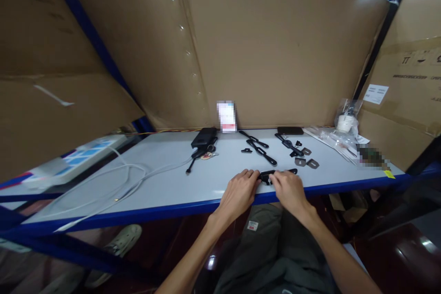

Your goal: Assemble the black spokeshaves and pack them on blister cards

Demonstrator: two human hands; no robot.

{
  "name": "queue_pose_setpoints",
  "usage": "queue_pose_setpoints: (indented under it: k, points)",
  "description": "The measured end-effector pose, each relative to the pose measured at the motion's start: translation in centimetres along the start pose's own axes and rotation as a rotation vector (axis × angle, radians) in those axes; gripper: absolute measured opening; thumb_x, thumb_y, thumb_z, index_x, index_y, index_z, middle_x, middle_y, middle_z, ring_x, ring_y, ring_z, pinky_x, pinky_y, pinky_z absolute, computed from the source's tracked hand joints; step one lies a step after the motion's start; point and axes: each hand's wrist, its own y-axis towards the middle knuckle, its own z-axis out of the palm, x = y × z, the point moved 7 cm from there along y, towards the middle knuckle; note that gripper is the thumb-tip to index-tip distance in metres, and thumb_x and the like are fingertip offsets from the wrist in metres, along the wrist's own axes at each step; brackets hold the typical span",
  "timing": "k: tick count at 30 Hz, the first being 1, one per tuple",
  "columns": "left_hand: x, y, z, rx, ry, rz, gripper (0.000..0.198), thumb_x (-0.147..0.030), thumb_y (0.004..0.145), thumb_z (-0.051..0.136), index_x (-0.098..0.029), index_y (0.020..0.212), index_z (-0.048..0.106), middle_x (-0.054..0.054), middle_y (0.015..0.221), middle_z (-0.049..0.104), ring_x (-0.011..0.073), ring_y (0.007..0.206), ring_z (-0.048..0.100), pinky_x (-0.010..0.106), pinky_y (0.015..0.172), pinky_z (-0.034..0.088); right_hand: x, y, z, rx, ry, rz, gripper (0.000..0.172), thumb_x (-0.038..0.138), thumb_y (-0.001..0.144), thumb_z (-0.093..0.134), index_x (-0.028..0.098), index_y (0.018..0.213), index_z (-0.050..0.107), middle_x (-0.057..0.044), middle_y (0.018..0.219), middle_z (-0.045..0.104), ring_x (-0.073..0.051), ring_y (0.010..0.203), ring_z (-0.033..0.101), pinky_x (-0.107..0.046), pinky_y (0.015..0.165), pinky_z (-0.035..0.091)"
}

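Near the front edge of the table, my left hand [241, 188] and my right hand [289, 190] are both closed on a black spokeshave [266, 177]. Its right handle end sticks out beyond my right hand; my fingers cover much of the rest. Just behind my hands lies another black spokeshave body [262, 152], with a similar black body [254, 138] beyond it. More black spokeshave parts [288, 144] lie farther right. Several slotted brownish blades [300, 161] are spread behind my right hand. A small black cap piece [246, 150] rests left of the bodies.
A lit phone [226, 117] leans on the cardboard at the back. A black power bank [204, 137] and keys [208, 155] lie left, beside white cables [138, 174]. A power strip [82, 158] is far left. Plastic bags [344, 128] and a dark flat object [290, 130] sit at right.
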Motion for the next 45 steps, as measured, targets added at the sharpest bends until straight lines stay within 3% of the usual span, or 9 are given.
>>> queue_pose_setpoints:
  k: [3, 5, 9, 12, 27, 34, 40, 45]
  points:
    - [-0.1, 0.0, -0.1, 0.002, -0.002, 0.028, 0.015, -0.021, 0.102, 0.039, -0.022, 0.098, 0.054, 0.007, 0.094, 0.064, 0.0258, 0.091, 0.058, 0.037, 0.076, 0.042, -2.7, 1.4, -1.8, -0.051, 0.022, -0.071, 0.024, 0.026, 0.103, 0.046, 0.018, 0.092, 0.065, -0.01, 0.095, 0.07, -0.025, 0.096, 0.061, -0.038, 0.084, 0.044]
    - [-0.1, 0.0, -0.1, 0.001, -0.007, 0.037, 0.015, -0.021, 0.102, 0.039, -0.022, 0.098, 0.054, 0.007, 0.094, 0.063, 0.0257, 0.091, 0.057, 0.037, 0.076, 0.041, -3.7, 2.0, -2.3, -0.033, 0.033, -0.18, 0.019, 0.027, 0.102, 0.049, 0.019, 0.097, 0.066, -0.008, 0.098, 0.07, -0.024, 0.099, 0.06, -0.038, 0.089, 0.044]
    - [0.0, 0.0, 0.0, 0.005, -0.022, 0.05, 0.016, -0.021, 0.102, 0.038, -0.022, 0.097, 0.053, 0.006, 0.094, 0.063, 0.025, 0.089, 0.057, 0.036, 0.074, 0.04, -3.3, 1.3, -1.2, 0.074, 0.017, -0.443, 0.015, 0.032, 0.098, 0.06, 0.018, 0.098, 0.066, -0.004, 0.093, 0.069, -0.02, 0.092, 0.062, -0.031, 0.083, 0.047]
    - [0.0, 0.1, 0.0, 0.011, -0.032, 0.057, 0.017, -0.022, 0.103, 0.037, -0.022, 0.096, 0.053, 0.006, 0.092, 0.063, 0.0248, 0.088, 0.057, 0.035, 0.072, 0.04, -2.6, 0.2, 0.0, 0.097, -0.04, -0.536, 0.018, 0.031, 0.099, 0.058, 0.015, 0.095, 0.064, -0.007, 0.091, 0.068, -0.021, 0.089, 0.062, -0.032, 0.077, 0.048]
    - [0.2, 0.1, 0.1, 0.037, -0.055, 0.037, 0.018, -0.022, 0.102, 0.035, -0.022, 0.097, 0.053, 0.005, 0.088, 0.062, 0.0245, 0.085, 0.057, 0.034, 0.068, 0.039, -1.7, -1.0, 0.6, 0.074, -0.179, -0.593, 0.016, 0.021, 0.102, 0.048, 0.014, 0.093, 0.059, -0.009, 0.086, 0.064, -0.024, 0.084, 0.062, -0.034, 0.071, 0.047]
    - [0.4, 0.1, 0.2, 0.032, -0.073, 0.035, 0.018, -0.023, 0.102, 0.036, -0.022, 0.098, 0.053, 0.005, 0.088, 0.061, 0.0244, 0.086, 0.058, 0.033, 0.068, 0.039, -1.6, -0.9, 0.6, 0.078, -0.187, -0.596, 0.017, 0.021, 0.102, 0.047, 0.014, 0.092, 0.059, -0.008, 0.085, 0.063, -0.024, 0.083, 0.061, -0.034, 0.07, 0.047]
    - [0.3, 0.1, 0.0, 0.05, -0.084, 0.084, 0.01, -0.03, 0.1, 0.047, -0.023, 0.098, 0.054, 0.004, 0.091, 0.063, 0.0238, 0.088, 0.058, 0.032, 0.069, 0.04, -1.8, -1.1, 0.6, 0.065, -0.177, -0.606, 0.018, 0.022, 0.103, 0.047, 0.015, 0.092, 0.059, -0.008, 0.085, 0.063, -0.023, 0.084, 0.061, -0.033, 0.07, 0.047]
    - [0.4, 0.0, 0.2, 0.041, -0.08, 0.085, 0.015, -0.032, 0.102, 0.043, -0.023, 0.098, 0.054, 0.004, 0.089, 0.063, 0.0234, 0.088, 0.058, 0.032, 0.068, 0.04, -2.0, -1.2, 0.6, 0.051, -0.157, -0.622, 0.019, 0.023, 0.103, 0.046, 0.015, 0.091, 0.058, -0.007, 0.084, 0.063, -0.022, 0.083, 0.061, -0.032, 0.071, 0.047]
